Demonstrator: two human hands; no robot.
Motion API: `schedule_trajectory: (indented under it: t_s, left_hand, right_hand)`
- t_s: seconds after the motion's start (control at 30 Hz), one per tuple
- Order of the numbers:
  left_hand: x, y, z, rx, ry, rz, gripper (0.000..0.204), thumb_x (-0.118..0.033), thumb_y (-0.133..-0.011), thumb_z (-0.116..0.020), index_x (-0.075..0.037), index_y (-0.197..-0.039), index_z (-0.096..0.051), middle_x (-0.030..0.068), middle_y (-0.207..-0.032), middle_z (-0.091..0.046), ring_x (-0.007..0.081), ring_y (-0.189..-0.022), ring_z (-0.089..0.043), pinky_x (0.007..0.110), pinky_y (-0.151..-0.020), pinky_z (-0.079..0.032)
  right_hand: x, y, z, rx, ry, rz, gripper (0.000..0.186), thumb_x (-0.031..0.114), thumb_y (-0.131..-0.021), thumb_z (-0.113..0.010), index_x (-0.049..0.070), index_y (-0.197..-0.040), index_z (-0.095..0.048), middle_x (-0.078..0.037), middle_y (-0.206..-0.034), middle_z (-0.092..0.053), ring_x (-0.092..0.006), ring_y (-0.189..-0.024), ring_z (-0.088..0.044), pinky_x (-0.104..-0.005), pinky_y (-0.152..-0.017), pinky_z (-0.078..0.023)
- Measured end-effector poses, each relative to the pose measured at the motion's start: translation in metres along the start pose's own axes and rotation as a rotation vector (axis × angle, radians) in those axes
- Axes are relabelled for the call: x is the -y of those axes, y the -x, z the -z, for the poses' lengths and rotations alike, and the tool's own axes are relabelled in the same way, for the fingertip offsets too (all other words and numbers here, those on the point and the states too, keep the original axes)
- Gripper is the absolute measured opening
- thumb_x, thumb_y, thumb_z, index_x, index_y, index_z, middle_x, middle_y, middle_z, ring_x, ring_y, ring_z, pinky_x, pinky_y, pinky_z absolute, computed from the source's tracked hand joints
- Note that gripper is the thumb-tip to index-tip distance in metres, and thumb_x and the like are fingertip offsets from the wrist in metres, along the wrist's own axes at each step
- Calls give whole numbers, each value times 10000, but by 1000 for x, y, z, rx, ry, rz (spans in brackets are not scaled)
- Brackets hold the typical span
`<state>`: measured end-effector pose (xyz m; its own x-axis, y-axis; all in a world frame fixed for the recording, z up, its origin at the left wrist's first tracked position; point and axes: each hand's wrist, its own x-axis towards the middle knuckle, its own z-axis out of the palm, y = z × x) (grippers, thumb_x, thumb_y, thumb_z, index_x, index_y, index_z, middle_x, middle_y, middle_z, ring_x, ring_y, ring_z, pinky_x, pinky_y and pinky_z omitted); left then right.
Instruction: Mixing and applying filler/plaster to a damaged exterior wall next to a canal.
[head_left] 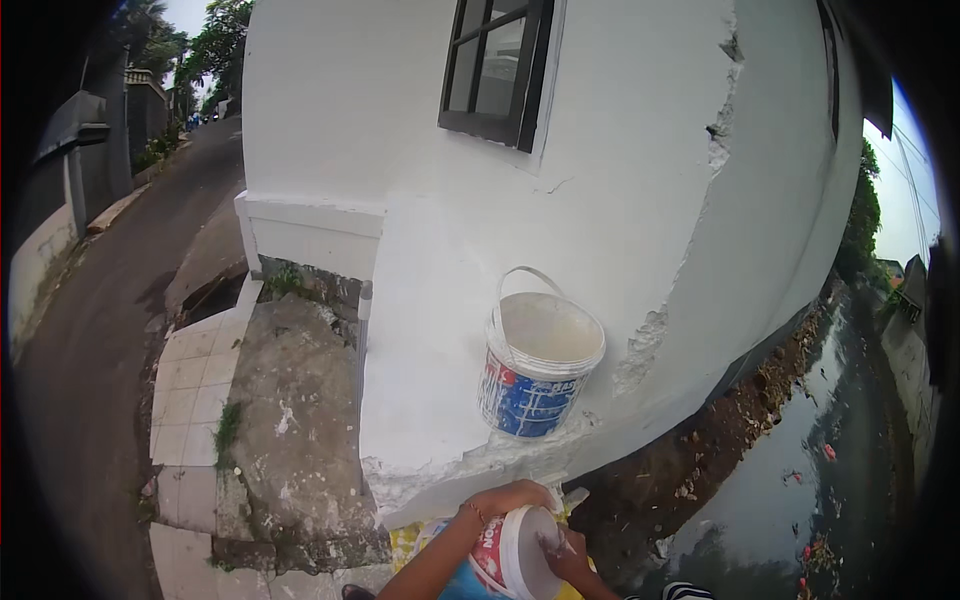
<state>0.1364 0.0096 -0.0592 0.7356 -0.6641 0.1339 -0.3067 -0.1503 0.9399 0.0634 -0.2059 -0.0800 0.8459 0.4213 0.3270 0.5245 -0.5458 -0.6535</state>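
In the head view, the tilted plastic pail (pixel 513 556), white-rimmed with a red and blue label, is at the lower edge, its round pale end turned rightward. The left hand (pixel 512 496) curves over its upper side, holding it; the right hand (pixel 570 562) is at the round end, bunched, and I cannot tell whether it grips anything. Yellow patterned material (pixel 404 543) shows beside the pail. Above, a second cylindrical pail (pixel 540 385), blue-labelled, smeared with whitish residue, stands with its thin curved handle (pixel 527 270) raised against the smooth white wall (pixel 430 280), whose broken edges expose rough, crumbly plaster (pixel 645 345).
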Motion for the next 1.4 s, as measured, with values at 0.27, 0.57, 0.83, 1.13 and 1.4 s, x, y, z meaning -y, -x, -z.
schedule_trajectory:
  t_s: [0.27,0.57,0.83,1.13,1.4]
  left_hand:
    - [-78,-2,-14,-210,-14,395,273,-188,-803,-566,-1,-912,-733,166,-945,-722,194,-923,-641,346,-882,-472]
    - [-49,-7,-9,-258,-55,295,258,-162,-771,-587,7,-903,-730,141,-952,-724,221,-920,-647,354,-873,-483]
    - [-38,-13,-15,-223,13,378,253,-158,-777,-598,2,-921,-731,149,-990,-718,217,-951,-642,356,-902,-476]
    - [-44,-9,-15,-237,32,328,256,-165,-777,-613,-5,-937,-732,147,-1022,-711,216,-966,-640,359,-916,-473]
    - [-54,-1,-14,-258,45,303,259,-171,-777,-626,-11,-950,-733,146,-1050,-705,214,-978,-637,361,-929,-470]
  right_hand:
    - [-63,18,-19,-278,210,421,166,162,-843,-670,44,-960,-680,-178,-942,-650,-399,-877,-590,-499,-791,-468]
    - [-60,-1,-22,-5,-122,11,227,183,-896,-606,58,-1078,-659,-226,-1031,-667,-392,-942,-618,-489,-843,-460]
    - [-125,20,-51,-118,119,92,260,195,-880,-608,26,-1076,-630,-223,-999,-644,-417,-955,-594,-492,-819,-458]
    - [-132,24,-43,-118,264,-34,315,220,-878,-621,28,-1128,-625,-213,-1064,-639,-405,-1016,-585,-482,-866,-462]
    - [-167,33,-60,-203,323,32,334,228,-877,-625,31,-1147,-624,-209,-1086,-635,-401,-1032,-582,-475,-878,-466]
